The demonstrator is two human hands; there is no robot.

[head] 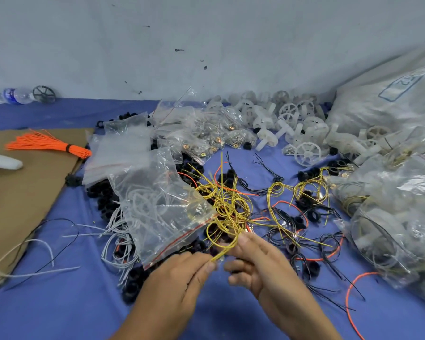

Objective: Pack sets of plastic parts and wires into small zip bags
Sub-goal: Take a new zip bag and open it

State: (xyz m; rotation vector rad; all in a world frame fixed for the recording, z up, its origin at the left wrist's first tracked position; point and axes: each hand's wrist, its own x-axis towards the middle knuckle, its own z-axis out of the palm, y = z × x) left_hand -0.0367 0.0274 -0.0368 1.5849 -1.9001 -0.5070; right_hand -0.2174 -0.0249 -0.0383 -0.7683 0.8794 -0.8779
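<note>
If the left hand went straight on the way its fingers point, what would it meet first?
Probably the right hand: its curled fingers lie just ahead of the left hand, which pinches the thin yellow looped wire. Depth from this single view is unclear.

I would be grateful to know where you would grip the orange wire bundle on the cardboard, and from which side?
Grip the orange wire bundle at its black tie, coming from above with fingers across it. There the strands are cinched tight; to the left they fan out loose, so a grip there would likely catch only some. It lies flat on the cardboard.
</note>
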